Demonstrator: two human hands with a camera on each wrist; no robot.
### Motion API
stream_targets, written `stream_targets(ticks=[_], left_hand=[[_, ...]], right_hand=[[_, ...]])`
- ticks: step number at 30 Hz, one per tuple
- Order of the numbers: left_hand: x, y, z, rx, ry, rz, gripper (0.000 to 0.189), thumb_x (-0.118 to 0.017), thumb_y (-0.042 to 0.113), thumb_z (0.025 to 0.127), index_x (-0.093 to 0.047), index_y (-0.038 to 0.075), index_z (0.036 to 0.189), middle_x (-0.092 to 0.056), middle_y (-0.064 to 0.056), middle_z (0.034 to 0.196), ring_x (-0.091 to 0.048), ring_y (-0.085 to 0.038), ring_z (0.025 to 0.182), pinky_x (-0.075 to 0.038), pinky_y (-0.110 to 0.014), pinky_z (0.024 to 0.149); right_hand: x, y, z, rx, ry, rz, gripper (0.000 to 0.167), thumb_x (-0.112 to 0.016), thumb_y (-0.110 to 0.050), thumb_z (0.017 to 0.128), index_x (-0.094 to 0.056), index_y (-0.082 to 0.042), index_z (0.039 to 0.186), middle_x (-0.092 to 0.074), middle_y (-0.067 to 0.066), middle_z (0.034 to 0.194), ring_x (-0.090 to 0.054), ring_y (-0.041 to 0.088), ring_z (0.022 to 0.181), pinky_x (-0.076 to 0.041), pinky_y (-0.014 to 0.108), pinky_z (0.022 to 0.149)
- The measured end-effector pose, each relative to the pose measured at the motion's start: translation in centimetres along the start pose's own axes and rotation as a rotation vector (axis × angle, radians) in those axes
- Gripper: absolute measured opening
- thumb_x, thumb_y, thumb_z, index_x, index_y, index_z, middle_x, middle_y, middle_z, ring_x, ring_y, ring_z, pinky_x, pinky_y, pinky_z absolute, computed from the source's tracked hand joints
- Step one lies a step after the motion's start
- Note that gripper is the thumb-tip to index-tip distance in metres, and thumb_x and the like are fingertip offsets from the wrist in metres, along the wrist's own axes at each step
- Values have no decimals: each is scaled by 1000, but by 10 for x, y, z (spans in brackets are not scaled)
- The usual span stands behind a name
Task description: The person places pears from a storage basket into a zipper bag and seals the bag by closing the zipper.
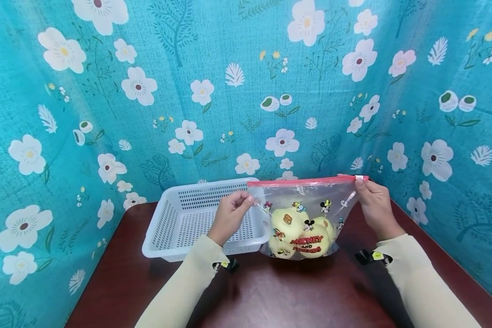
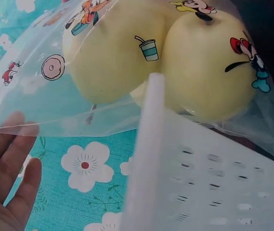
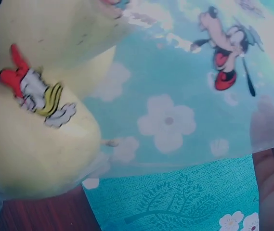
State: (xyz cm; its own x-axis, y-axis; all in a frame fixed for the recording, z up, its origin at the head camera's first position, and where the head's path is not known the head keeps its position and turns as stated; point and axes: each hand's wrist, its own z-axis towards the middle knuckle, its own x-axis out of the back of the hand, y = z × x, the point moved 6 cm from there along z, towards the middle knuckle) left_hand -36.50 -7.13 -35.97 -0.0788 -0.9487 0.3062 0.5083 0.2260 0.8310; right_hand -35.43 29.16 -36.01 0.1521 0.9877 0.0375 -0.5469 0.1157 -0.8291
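Note:
A clear zip bag (image 1: pixel 344 200) with a red top strip and cartoon prints hangs upright between both hands. Inside its lower part sit several round, pale yellow fruits (image 1: pixel 289 221), some showing stems. My left hand (image 1: pixel 231 212) grips the bag's left edge just below the strip; in the left wrist view its fingertips (image 2: pixel 28 129) lie at the film's edge. With thumb and fingers, my right hand (image 1: pixel 376 207) pinches the top right corner beside the white slider (image 1: pixel 359 178). The strip is stretched nearly straight between the hands.
A white perforated plastic basket (image 1: pixel 160 228) stands on the dark red-brown table (image 1: pixel 270 291), left of the bag, which overlaps its right end in the head view. Blue floral cloth (image 1: pixel 229 114) hangs behind and at both sides of the table.

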Motion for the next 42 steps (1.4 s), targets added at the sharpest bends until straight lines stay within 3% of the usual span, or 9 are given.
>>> stream_targets(ticks=[8, 13, 17, 23, 27, 32, 35, 38, 42], left_hand=[[-2, -3, -14, -98, 9, 16, 21, -59, 27, 99, -71, 10, 95, -71, 2, 87, -62, -15, 79, -51, -28, 71], [-3, -3, -19, -145, 17, 21, 20, -59, 23, 99, -71, 9, 93, -71, 0, 81, -62, -17, 72, -52, -27, 65], [-4, -8, -21, -124, 29, 14, 17, -59, 19, 99, -71, 8, 94, -71, 2, 79, -65, -22, 72, -53, -27, 63], [-7, -11, -22, -91, 42, 18, 16, -59, 13, 98, -69, 3, 94, -71, -4, 80, -67, -24, 76, -53, -27, 66], [-9, 3, -24, -102, 38, 8, 14, -57, 5, 98, -67, -3, 92, -71, -10, 80, -63, -19, 74, -49, -25, 67], [-14, 14, -28, -81, 39, -19, 13, -58, 5, 97, -68, -2, 93, -71, -9, 83, -60, -13, 78, -50, -24, 69], [-14, 14, -28, -73, 31, -25, 13, -58, 6, 97, -68, -2, 94, -71, -9, 83, -62, -13, 80, -51, -24, 72], [-13, 15, -28, -89, 21, -32, 13, -58, 3, 97, -67, -4, 93, -71, -11, 81, -59, -12, 75, -47, -24, 66], [-8, 14, -27, -89, 19, -29, 12, -58, 0, 96, -67, -4, 90, -70, -12, 81, -58, -14, 70, -47, -26, 62]], right_hand=[[2, -4, -5, 47, -45, 147, 29, -51, -12, 101, -69, 11, 101, -68, 4, 87, -57, 15, 83, -51, 20, 71], [4, 7, -5, -24, -74, 117, 25, -55, -10, 100, -70, 9, 106, -72, 1, 90, -60, 13, 80, -52, 20, 67], [6, 18, 0, -84, -125, 45, 23, -56, -11, 99, -72, 5, 104, -72, 1, 89, -62, 13, 76, -54, 23, 64], [9, 29, 10, -135, -243, -36, 25, -57, -15, 99, -73, 3, 99, -73, 0, 91, -64, 13, 78, -55, 27, 65], [9, 34, 18, -135, -380, 97, 25, -50, -7, 101, -71, 5, 106, -73, 3, 98, -68, 16, 85, -56, 30, 70], [15, 42, 21, -136, -507, 273, 29, -43, 2, 102, -70, 4, 110, -72, 8, 102, -69, 19, 89, -56, 32, 74], [17, 43, 20, -138, -533, 298, 29, -43, 4, 101, -70, 5, 110, -72, 8, 103, -69, 20, 91, -56, 33, 76], [15, 41, 21, -134, -552, 289, 28, -44, 5, 100, -71, 4, 110, -72, 8, 102, -69, 19, 89, -56, 32, 75], [11, 39, 25, -138, -536, 202, 25, -48, 2, 100, -72, 3, 105, -73, 7, 93, -67, 16, 76, -56, 30, 66]])
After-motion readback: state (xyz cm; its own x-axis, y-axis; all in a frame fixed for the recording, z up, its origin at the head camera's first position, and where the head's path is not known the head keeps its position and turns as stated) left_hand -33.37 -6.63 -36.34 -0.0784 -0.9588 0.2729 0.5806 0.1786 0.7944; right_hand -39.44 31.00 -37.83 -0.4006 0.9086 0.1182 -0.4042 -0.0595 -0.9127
